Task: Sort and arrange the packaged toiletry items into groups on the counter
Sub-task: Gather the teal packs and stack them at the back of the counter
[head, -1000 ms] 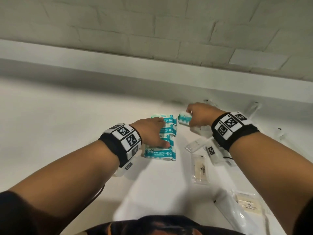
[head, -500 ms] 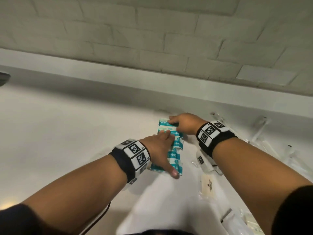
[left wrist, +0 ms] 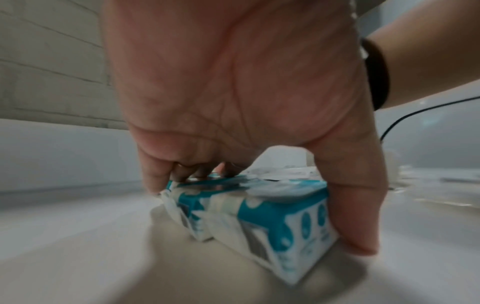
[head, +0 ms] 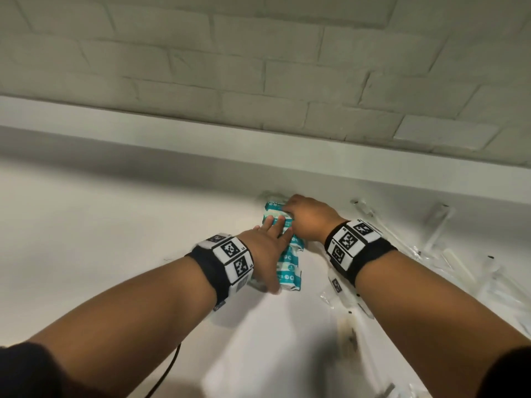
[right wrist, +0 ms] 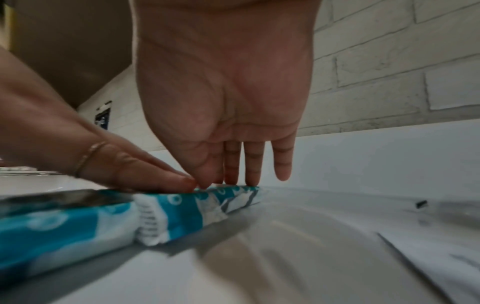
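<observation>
A row of teal-and-white wipe packets (head: 290,271) lies end to end on the white counter (head: 100,225). My left hand (head: 270,248) lies along the row with its fingers stretched over the tops. Its thumb (left wrist: 355,216) presses against the near packet's side (left wrist: 272,214). My right hand (head: 307,216) reaches over the far end, and its straight fingertips (right wrist: 252,174) press down on the farthest packet (right wrist: 223,197). The left fingers (right wrist: 145,174) touch the same packets right beside them. Neither hand lifts anything.
Clear sachets (head: 342,294) and long transparent packets (head: 457,262) lie scattered right of the row. A raised white ledge (head: 258,150) and a brick wall (head: 258,67) close the back. A black cable (head: 169,369) hangs by my left arm.
My right hand brought a teal packet to the far end of the row, set it down, and now presses on it. My left hand slid forward along the row.
</observation>
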Demonstrator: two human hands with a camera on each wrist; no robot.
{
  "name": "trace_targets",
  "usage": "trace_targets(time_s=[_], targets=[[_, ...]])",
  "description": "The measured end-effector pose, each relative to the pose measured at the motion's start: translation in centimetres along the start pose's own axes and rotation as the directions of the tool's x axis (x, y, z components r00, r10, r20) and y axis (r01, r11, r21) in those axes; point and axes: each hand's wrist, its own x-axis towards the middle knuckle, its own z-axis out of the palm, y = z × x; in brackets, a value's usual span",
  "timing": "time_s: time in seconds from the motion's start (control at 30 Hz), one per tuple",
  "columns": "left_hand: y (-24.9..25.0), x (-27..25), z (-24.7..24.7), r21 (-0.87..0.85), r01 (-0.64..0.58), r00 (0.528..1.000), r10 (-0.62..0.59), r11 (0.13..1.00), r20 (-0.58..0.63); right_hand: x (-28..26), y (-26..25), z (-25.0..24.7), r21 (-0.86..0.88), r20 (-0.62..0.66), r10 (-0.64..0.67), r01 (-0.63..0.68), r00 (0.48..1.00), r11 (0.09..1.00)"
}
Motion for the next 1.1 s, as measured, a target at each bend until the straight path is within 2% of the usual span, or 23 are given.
trace_targets(time_s=[0.2, 0.3, 0.4, 0.5, 0.67, 0.73, 0.77, 0.8, 0.83, 0.9, 0.93, 0.97, 1.03, 1.07, 1.1], targets=[[-3.2, 5.5, -4.0, -0.032, 0.007, 1.000, -0.007, 0.999, -0.019, 4.3, 2.6, -1.0, 0.199, 0.109, 0.104, -0.124, 0.989, 0.972], [-4.6, 7.9, -5.4, -0.041, 0.002, 0.998, -0.004, 0.999, -0.062, 5.8, 3.7, -1.5, 0.352, 0.174, 0.127, -0.182, 0.977, 0.918], [-6.0, 9.6, -6.2, -0.091, -0.010, 0.996, 0.002, 0.996, -0.089, 7.2, 4.9, -1.8, 0.462, 0.166, 0.109, -0.175, 0.980, 0.869], [-7.0, 10.5, -6.5, -0.089, -0.044, 0.994, 0.035, 0.995, -0.102, 8.4, 5.6, -2.1, 0.401, 0.175, 0.094, -0.158, 0.980, 0.902], [-7.2, 10.3, -6.1, -0.111, -0.090, 0.988, 0.075, 0.990, -0.133, 8.7, 5.9, -1.6, 0.441, 0.178, 0.062, -0.136, 0.982, 0.887], [-7.3, 9.7, -6.1, -0.170, -0.113, 0.989, 0.093, 0.979, -0.117, 8.1, 5.8, -2.3, 0.508, 0.112, 0.095, -0.139, 0.989, 0.850], [-7.4, 9.3, -6.3, -0.240, -0.106, 0.990, 0.080, 0.965, -0.114, 7.7, 6.0, -2.8, 0.569, 0.041, 0.163, -0.157, 0.986, 0.807], [-7.7, 9.0, -6.5, -0.364, -0.092, 0.991, 0.050, 0.927, -0.123, 7.4, 6.4, -3.1, 0.646, -0.039, 0.240, -0.159, 0.970, 0.746], [-8.0, 8.7, -6.9, -0.530, -0.076, 0.990, -0.001, 0.845, -0.144, 7.2, 6.9, -3.4, 0.743, -0.095, 0.311, -0.141, 0.945, 0.654], [-8.7, 8.6, -7.7, -0.791, -0.059, 0.968, -0.159, 0.610, -0.194, 6.7, 7.6, -3.5, 0.929, -0.072, 0.392, -0.082, 0.917, 0.362], [-8.9, 8.6, -8.1, -0.868, -0.037, 0.955, -0.238, 0.496, -0.177, 6.5, 7.6, -3.2, 0.964, -0.030, 0.402, -0.080, 0.915, 0.254], [-8.9, 8.8, -8.4, -0.931, -0.025, 0.946, -0.291, 0.364, -0.139, 6.5, 7.4, -3.0, 0.977, 0.024, 0.400, -0.105, 0.916, 0.183], [-8.9, 9.4, -8.4, -0.991, -0.039, 0.947, -0.313, 0.124, -0.076, 6.5, 6.5, -2.5, 0.981, 0.133, 0.410, -0.179, 0.902, 0.077], [-8.8, 9.7, -8.2, -0.998, -0.054, 0.954, -0.295, 0.037, -0.062, 6.5, 5.9, -2.3, 0.975, 0.178, 0.415, -0.216, 0.892, 0.045], [-8.7, 10.0, -8.1, -0.998, -0.066, 0.965, -0.256, -0.010, -0.061, 6.6, 5.5, -2.1, 0.969, 0.201, 0.418, -0.243, 0.886, 0.050]])
